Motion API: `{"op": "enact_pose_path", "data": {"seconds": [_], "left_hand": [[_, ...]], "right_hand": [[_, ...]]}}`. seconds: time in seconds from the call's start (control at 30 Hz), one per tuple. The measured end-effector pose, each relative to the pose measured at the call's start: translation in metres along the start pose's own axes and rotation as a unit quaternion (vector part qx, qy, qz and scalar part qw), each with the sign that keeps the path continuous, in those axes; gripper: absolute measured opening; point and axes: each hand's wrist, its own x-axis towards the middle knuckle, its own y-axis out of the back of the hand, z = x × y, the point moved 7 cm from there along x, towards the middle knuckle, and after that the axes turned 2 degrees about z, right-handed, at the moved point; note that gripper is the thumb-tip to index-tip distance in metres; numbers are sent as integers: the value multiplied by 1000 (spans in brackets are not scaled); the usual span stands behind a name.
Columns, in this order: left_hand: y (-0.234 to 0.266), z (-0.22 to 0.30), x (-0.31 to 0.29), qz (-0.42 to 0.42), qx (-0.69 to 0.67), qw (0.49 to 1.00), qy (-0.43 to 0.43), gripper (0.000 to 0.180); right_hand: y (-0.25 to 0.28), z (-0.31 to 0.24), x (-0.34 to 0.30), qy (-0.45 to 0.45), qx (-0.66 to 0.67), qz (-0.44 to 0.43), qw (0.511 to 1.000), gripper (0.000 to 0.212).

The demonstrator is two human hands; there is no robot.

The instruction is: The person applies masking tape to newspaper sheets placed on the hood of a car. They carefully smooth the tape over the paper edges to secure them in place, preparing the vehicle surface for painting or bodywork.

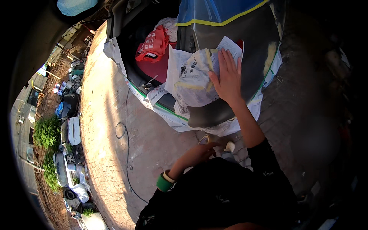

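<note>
My right hand (229,76) lies flat with its fingers stretched over a printed white paper sheet (229,45), pressing it against a dark grey car panel (214,113). Beside its thumb, crumpled newspaper (196,69) with strips of yellowish masking tape (210,61) covers part of the panel. Low in front of my body hangs my left hand (197,154), holding nothing that I can see, its fingers loosely bent and apart. A green tape roll (165,183) and a narrower beige roll (168,176) sit around my left wrist.
A red bag (153,44) lies inside the open car. Blue plastic film (214,11) edged with yellow tape covers the upper part. Green tape and paper line the panel's lower edge. A dark hose (127,153) runs over the brick paving; clutter and shrubs (48,132) line the left.
</note>
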Motion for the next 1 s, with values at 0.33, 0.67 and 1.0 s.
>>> {"op": "enact_pose_path", "data": {"seconds": [0.33,0.67,1.0], "left_hand": [[-49,-84,-129,106,-66,992,15,46],[-141,-193,-224,261,-122,954,-78,33],[-133,-197,-256,294,-100,946,-94,32]], "right_hand": [[-3,-109,-97,-45,94,47,993,57],[-54,-259,-404,10,284,-558,779,31],[-21,-209,-144,131,-7,-191,973,47]]}}
